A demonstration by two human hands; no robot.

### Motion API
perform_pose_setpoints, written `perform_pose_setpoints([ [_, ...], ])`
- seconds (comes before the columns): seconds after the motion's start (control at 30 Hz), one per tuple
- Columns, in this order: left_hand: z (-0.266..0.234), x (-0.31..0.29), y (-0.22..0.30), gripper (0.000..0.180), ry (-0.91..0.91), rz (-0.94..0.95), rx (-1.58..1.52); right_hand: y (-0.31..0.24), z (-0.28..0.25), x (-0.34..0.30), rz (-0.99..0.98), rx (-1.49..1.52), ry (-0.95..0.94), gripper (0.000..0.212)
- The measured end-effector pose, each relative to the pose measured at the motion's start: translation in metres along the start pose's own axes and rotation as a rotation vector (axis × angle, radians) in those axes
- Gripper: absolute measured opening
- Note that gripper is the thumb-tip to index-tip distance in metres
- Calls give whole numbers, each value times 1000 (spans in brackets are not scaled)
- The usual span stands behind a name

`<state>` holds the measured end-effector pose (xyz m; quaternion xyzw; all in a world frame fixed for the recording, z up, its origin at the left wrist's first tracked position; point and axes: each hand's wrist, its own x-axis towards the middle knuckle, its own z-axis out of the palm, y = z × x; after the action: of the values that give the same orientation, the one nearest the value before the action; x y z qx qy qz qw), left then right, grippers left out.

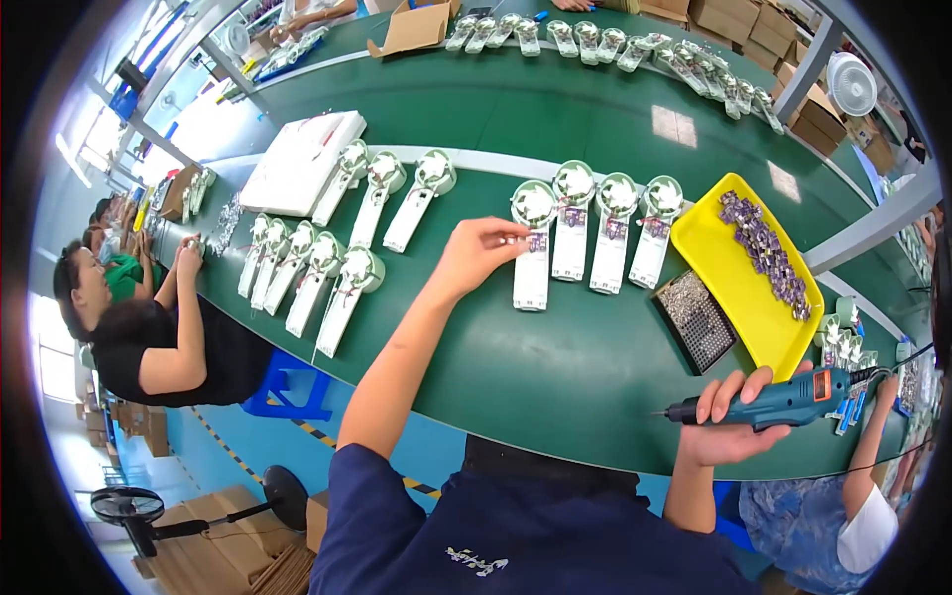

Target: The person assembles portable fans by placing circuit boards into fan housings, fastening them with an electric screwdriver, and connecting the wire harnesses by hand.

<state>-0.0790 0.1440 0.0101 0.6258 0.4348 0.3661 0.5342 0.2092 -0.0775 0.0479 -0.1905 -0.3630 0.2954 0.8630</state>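
My left hand (476,258) is closed in a pinch, its fingertips at the edge of a small purple circuit board (538,243) on a white housing (531,283) with a round pale-green end. That housing is the leftmost in a row; to its right lie three similar housings (570,248), each with a purple board on it. My right hand (734,416) is wrapped round a teal electric screwdriver (793,399), held over the table's near edge with its bit pointing left. Whether the left fingertips also hold a tiny part is too small to tell.
A yellow tray (769,337) of purple boards lies at the right, beside a dark box of screws (709,322). More housings (327,283) lie at the left, near a white foam slab (302,164). A co-worker (149,327) sits at the left; others work around the green table (466,367).
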Motion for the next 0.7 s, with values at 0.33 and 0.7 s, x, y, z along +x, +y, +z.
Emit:
perform_pose_setpoints([
  [0.33,-131,16,33,55,131,269,1068,-82,-93,7,65,-222,372,60],
  [0.7,-139,72,41,23,-426,328,1081,-136,-123,-5,181,-683,899,31],
])
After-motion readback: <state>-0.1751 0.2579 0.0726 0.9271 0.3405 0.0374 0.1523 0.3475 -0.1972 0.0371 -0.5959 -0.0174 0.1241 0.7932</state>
